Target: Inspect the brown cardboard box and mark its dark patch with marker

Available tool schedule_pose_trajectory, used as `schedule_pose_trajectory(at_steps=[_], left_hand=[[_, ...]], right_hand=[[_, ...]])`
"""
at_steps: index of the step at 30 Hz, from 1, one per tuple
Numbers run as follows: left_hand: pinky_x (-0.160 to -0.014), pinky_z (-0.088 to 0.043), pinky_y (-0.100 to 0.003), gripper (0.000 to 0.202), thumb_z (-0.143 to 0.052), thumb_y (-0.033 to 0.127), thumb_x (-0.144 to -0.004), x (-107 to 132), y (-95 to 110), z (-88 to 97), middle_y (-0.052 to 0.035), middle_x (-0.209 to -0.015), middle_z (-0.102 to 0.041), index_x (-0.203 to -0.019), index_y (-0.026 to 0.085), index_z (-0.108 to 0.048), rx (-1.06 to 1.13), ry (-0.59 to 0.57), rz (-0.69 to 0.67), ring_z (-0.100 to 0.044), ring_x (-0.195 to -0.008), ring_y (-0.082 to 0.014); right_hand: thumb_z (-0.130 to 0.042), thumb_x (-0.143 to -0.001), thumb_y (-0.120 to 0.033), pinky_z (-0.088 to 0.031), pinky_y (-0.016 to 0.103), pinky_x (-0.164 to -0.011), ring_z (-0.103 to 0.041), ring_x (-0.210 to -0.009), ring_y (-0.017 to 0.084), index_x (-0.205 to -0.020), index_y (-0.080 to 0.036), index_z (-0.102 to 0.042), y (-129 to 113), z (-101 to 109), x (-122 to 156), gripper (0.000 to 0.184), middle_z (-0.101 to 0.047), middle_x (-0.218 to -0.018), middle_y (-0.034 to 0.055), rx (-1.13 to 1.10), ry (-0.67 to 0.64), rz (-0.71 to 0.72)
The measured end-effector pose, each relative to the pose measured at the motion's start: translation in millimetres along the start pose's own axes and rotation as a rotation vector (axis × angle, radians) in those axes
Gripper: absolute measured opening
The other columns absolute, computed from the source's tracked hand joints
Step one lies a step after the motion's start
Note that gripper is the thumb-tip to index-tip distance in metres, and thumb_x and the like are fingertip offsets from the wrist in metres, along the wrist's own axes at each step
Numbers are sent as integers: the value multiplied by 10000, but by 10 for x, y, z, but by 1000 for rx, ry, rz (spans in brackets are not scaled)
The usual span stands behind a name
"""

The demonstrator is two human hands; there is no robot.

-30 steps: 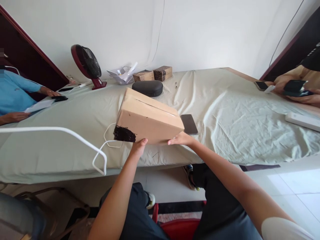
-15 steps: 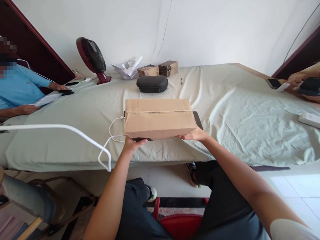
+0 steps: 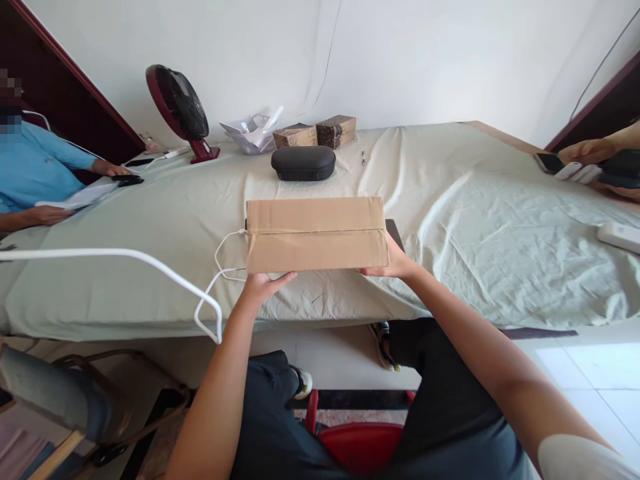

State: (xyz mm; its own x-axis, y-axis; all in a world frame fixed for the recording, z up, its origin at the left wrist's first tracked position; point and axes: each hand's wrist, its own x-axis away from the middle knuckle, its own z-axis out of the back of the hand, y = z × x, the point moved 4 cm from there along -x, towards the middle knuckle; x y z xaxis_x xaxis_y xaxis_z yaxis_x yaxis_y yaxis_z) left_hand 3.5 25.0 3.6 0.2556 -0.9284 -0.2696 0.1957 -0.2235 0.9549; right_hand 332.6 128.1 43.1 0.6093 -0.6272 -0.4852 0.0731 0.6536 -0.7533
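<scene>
A brown cardboard box is held between both my hands above the cloth-covered table, with a seam running along the side that faces me. My left hand grips its lower left corner, the thumb stretched along the bottom edge. At the lower right, my right hand clasps the other end; most fingers of both hands are hidden by the box. Behind the box, a dark flat object shows at the right, and a white cable comes out on the left.
Beyond the box lies a black zip case. Two small patterned cartons, a plastic basket and a fan stand by the wall. A thick white bent rod crosses at left. People sit at both sides; a phone lies right.
The box has tilted so its seamed side faces me more squarely, and the dark patch on its underside is out of sight. Both hands still hold it.
</scene>
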Motion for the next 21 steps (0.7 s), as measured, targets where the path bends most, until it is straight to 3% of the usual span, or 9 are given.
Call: schedule_pose_trajectory(at_steps=[1, 3, 6, 8, 11, 13, 16, 19, 21], left_hand=[[-1302, -412, -593, 914, -1078, 543, -460, 9, 41, 14, -147, -1216, -775, -1244, 215, -741, 32, -20, -12, -634, -1406, -413], [-1273, -455, -578, 1122, -1016, 760, -403, 31, 120, 41, -150, -1389, -731, -1363, 268, -707, 194, -49, -22, -552, -1503, -428], [-1192, -525, -611, 1199, -645, 1097, -534, 56, 169, 46, -147, -1472, -702, -1429, 299, -688, 465, -62, 111, -523, -1529, -448], [-1147, -555, -617, 1074, -557, 1079, -680, 65, 149, 20, -156, -1400, -745, -1355, 265, -740, 573, -36, 269, -568, -1488, -456], [-1137, -573, -580, 858, -749, 898, -751, 53, 124, -20, -144, -1366, -768, -1307, 245, -764, 598, 36, 368, -613, -1446, -438], [-1173, -552, -567, 836, -872, 775, -709, 38, 117, -54, -140, -1406, -752, -1340, 240, -751, 599, 72, 358, -608, -1454, -432], [-1242, -497, -542, 904, -890, 748, -704, 26, 109, -106, -124, -1521, -688, -1446, 271, -695, 582, 115, 286, -550, -1521, -412], [-1292, -440, -496, 914, -817, 796, -762, 25, 109, -136, -89, -1598, -629, -1527, 333, -627, 490, 126, 138, -474, -1592, -358], [-1290, -441, -470, 1003, -832, 845, -690, 28, 128, -153, -95, -1583, -634, -1532, 343, -619, 363, 92, 6, -458, -1604, -341]], right_hand=[[-946, -585, -811, -434, 672, -1275, -250, -1668, 496, -1782, -323, -118, 0, 23, 0, 1535, -309, -1782, 167, 34, -8, 40], [-953, -610, -786, -476, 680, -1238, -254, -1666, 500, -1789, -342, -7, -7, 65, 1, 1576, -230, -1813, 167, 119, -14, 131], [-953, -712, -699, -463, 683, -1255, -222, -1684, 488, -1769, -390, 123, -41, 89, -3, 1540, -156, -1838, 139, 272, -36, 255], [-939, -797, -599, -380, 702, -1309, -144, -1708, 475, -1757, -436, 135, -94, 70, -5, 1450, -136, -1849, 98, 374, -72, 358], [-853, -935, -413, -260, 726, -1354, -43, -1730, 436, -1755, -499, 64, -177, 53, -6, 1234, -77, -1865, 30, 433, -86, 457], [-801, -977, -372, -316, 704, -1339, -10, -1735, 416, -1753, -523, 18, -198, 69, -10, 1139, 54, -1872, -21, 371, -98, 403], [-808, -953, -498, -507, 645, -1227, 37, -1732, 432, -1755, -517, 8, -159, 67, -3, 1144, 234, -1846, -67, 137, -237, 166], [-759, -912, -711, -515, 653, -1203, 1, -1728, 452, -1764, -483, -1, -114, 4, 10, 1163, 176, -1865, -44, -195, -308, -90], [-628, -943, -813, -402, 680, -1280, -67, -1730, 427, -1770, -458, 7, -99, -55, -7, 1101, 64, -1883, -21, -377, -207, -219]])
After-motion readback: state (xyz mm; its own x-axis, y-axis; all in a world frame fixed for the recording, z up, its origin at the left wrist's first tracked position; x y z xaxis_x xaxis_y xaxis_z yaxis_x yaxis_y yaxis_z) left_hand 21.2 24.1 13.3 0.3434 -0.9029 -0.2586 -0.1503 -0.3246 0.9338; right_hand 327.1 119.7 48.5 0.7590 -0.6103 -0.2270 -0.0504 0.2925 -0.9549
